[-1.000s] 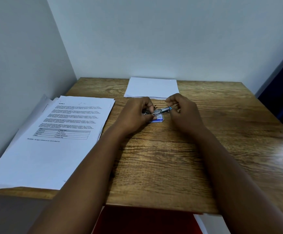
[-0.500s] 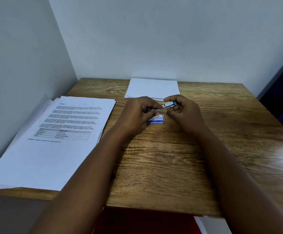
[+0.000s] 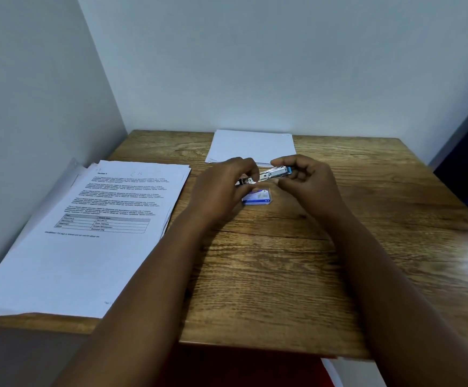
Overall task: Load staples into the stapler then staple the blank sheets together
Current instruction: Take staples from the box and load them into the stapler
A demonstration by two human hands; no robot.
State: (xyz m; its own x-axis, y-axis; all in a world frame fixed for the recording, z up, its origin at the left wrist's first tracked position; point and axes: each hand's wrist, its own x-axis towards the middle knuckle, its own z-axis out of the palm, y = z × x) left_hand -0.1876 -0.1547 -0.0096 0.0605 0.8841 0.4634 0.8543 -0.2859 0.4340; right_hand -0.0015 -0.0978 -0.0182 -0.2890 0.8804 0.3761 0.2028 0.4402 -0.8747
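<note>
Both hands hold the stapler (image 3: 272, 174) just above the wooden table (image 3: 283, 275): the left hand (image 3: 221, 188) has its fingers curled and pinching the dark near end, and the right hand (image 3: 308, 180) pinches the blue-tipped far end between thumb and bent fingers. The stapler is small and silver, tilted up to the right. Under it lies a small blue and white staple box (image 3: 256, 198), contents hidden, with the blank sheets (image 3: 251, 145) at the back wall and a stack of printed pages (image 3: 93, 233) well to the left.

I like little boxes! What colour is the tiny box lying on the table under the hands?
The staple box is blue and white, seen in the head view.
</note>
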